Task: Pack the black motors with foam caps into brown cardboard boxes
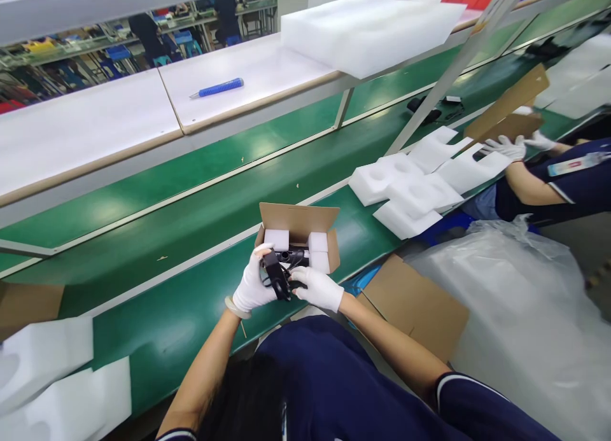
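Observation:
My left hand, in a white glove, is closed around a black power adapter with a bundled black cord. The gloved fingers of my right hand are closed on the cord at the adapter's right side. Just beyond both hands an open cardboard box stands on the green work surface, its lid raised. White foam blocks fill both ends of the box. Between them lies a black item, partly hidden by my hands and the cord.
White foam pieces lie at the right and lower left. A blue-handled tool and a foam slab rest on the raised shelf. At the right, a co-worker's gloved hands touch cardboard. Flat cardboard and a plastic bag sit below.

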A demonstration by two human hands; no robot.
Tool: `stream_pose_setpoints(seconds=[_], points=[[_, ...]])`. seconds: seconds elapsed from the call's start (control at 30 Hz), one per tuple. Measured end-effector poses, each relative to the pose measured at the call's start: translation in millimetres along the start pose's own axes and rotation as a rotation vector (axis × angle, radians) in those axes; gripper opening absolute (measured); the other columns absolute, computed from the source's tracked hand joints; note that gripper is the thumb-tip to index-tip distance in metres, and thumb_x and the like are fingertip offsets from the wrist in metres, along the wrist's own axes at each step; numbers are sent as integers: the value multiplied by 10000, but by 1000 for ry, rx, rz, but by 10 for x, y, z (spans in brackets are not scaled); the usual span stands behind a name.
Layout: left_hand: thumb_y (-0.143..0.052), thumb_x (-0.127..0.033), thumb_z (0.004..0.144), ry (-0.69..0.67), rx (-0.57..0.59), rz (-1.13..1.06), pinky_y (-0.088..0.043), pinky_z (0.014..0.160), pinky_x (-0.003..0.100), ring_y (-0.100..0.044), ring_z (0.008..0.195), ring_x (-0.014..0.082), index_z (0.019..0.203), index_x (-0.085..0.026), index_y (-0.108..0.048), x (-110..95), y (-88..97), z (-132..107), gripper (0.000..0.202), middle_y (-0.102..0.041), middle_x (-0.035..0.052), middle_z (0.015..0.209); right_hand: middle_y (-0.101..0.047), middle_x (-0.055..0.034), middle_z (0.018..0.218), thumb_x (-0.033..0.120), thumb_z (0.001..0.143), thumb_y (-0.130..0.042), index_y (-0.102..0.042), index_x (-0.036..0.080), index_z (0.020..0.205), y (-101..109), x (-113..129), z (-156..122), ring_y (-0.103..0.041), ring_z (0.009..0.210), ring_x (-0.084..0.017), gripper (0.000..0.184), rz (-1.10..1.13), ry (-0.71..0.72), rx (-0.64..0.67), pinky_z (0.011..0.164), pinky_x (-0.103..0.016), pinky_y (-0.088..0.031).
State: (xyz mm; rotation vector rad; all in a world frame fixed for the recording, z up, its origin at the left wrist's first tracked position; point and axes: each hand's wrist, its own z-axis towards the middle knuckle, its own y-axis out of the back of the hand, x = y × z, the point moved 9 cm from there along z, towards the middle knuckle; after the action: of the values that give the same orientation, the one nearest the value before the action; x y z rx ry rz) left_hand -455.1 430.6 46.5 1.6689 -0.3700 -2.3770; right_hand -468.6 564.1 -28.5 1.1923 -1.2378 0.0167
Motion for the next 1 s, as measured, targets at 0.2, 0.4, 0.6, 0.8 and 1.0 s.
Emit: stream_pose_setpoints(seconds=[0.2, 0.4, 0.6, 0.8, 1.0], points=[[-715, -277, 712, -198, 6, 105, -390, 1029, 503, -429, 1286, 315, 1272, -246, -366, -206, -45, -7, 660, -318, 187, 1437, -616, -115, 1066, 265, 661, -685, -525, 131, 1213, -142, -220, 102, -579, 946, -230, 590, 4, -193, 13, 824, -338, -448], [-668, -290, 773, -243, 26, 77, -362, 1056, 526, -325, 1363, 318, 1315, -287, -367, -194, 50, -32, 620, -207, 161, 1519, -565, -12, 672, 340, 735, -578, -556, 162, 732, 86, -210, -70, -517, 623, -144, 180, 448, -90, 108, 600, -270, -423], [-674, -217, 762, -394, 113, 202, -426, 1021, 457, -489, 1252, 266, 1238, -323, -512, -396, 154, -18, 514, -457, 112, 1395, -521, -19, 579, 804, 599, -549, -508, 157, 702, 683, -64, -287, -449, 521, -124, 656, 976, 63, 217, 509, -265, -367], [-642, -362, 780, -70, 124, -9, -438, 1006, 480, -405, 1316, 314, 1203, -253, -581, -294, -137, 207, 441, -403, 131, 1449, -468, 46, 629, 599, 647, -701, -497, 158, 994, 898, 303, 22, -386, 522, -84, 597, 1138, 82, -58, 502, -228, -324], [-539, -755, 682, 385, 393, -883, -549, 533, 292, -667, 884, 281, 1271, -191, -505, -172, -772, 64, 816, -614, 166, 1158, -472, 22, 688, 428, 760, -641, -518, 175, 864, 1720, 620, 55, -411, 560, -88, 300, 831, 210, -554, 543, -241, -381]])
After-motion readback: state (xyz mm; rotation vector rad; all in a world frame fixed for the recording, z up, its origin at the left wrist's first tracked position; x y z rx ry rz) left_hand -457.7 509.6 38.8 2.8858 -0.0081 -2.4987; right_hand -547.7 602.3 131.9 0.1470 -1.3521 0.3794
